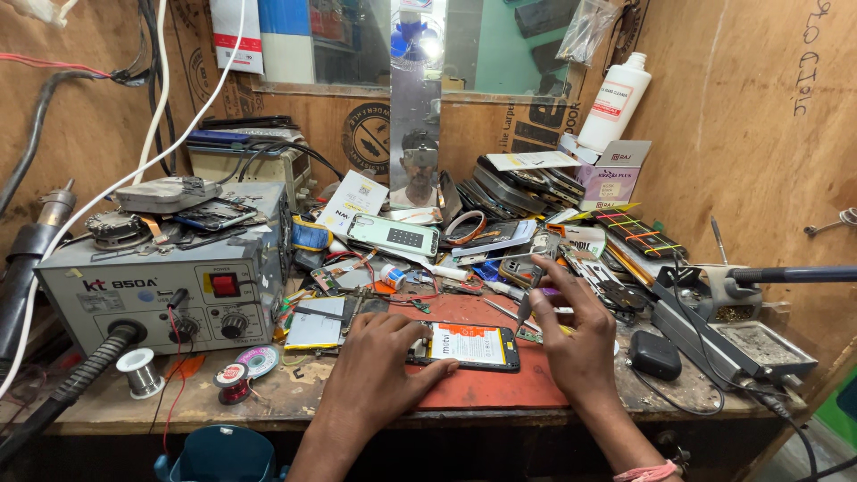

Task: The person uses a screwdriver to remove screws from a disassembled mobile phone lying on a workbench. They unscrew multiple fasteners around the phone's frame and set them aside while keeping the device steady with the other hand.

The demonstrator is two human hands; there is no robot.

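Observation:
An opened phone lies on a red mat at the bench's front, its white and orange battery facing up. My left hand rests on the mat and presses the phone's left end with fingers and thumb. My right hand hovers just right of the phone, holding a thin metal tool whose tip points down toward the phone's upper right corner.
A grey rework station stands at the left, with solder spools before it. Phones and parts pile up behind the mat. A soldering iron stand and black pouch lie right; a white bottle stands behind.

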